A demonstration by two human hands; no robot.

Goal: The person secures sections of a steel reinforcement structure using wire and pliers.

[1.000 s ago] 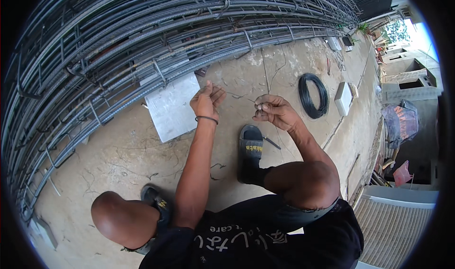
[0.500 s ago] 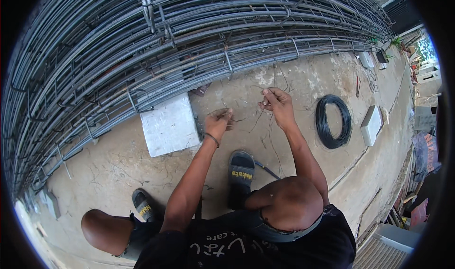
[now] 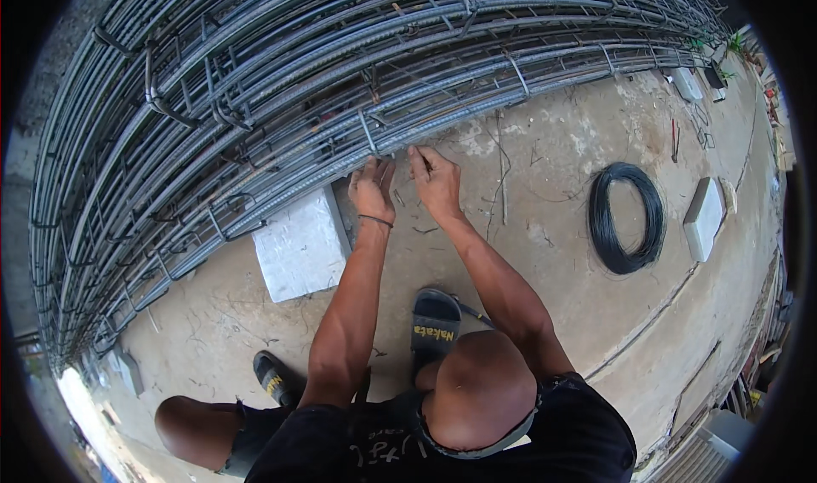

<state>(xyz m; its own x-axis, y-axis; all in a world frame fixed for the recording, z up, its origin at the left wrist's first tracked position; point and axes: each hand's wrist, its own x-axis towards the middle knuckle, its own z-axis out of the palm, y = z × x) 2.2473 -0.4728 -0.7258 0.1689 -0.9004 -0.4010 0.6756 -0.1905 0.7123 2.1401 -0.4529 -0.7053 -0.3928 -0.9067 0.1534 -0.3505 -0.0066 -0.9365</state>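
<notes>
A long stack of steel rebar cages (image 3: 340, 83) runs across the far side, its ribbed bars tied with bent stirrups. My left hand (image 3: 372, 192) reaches up to the lowest bar beside a stirrup (image 3: 366, 131), fingers bent and their tips partly hidden at the steel. Just right of it, my right hand (image 3: 438, 183) pinches thumb and forefinger together close to the same bar. The thin dark wire seen in that pinch earlier is too fine to follow now. Anything between the left fingers is hidden.
A white block (image 3: 299, 249) sits under the cages' near edge. To the right lie a coil of black wire (image 3: 602, 228), a pale slab (image 3: 705, 219) and a red-handled tool (image 3: 675, 141). Loose wire bits (image 3: 502, 177) litter the concrete floor (image 3: 545, 270). My slippered feet are close below.
Both hands have moved forward from above the floor to the lowest bar, the right one also leftward toward the left. The view has shifted slightly.
</notes>
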